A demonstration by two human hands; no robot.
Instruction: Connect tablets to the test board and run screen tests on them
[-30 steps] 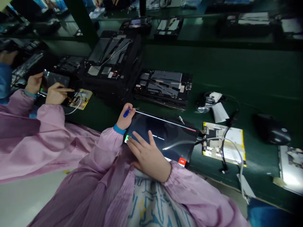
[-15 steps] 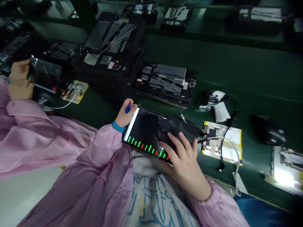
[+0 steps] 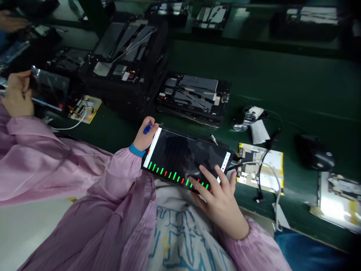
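In front of my body a black tablet (image 3: 177, 150) lies tilted, its screen dark with a row of green and red marks along the lower edge and white strips at both ends. My left hand (image 3: 144, 136) is closed around the tablet's left end, with a blue object (image 3: 147, 128), perhaps a pen, also between the fingers. Over the screen's lower right part, my right hand (image 3: 218, 195) has its fingers spread, fingertips at or just above the glass. At the tablet's right end, cables run to an exposed battery and board assembly (image 3: 261, 167) with yellow edges.
Stacked black device bodies (image 3: 121, 64) stand at the back left, with another stack (image 3: 194, 99) behind the tablet. To the right are a small webcam-like device (image 3: 244, 118), a black mouse (image 3: 316, 152) and another panel (image 3: 338, 203). A co-worker's hand (image 3: 18, 94) holds a tablet (image 3: 50, 88) at left.
A white strip with small icons now shows at the screen's right end, and thin lines appear near its left side. My hands keep their places on the tablet; the whole view shifts slightly.
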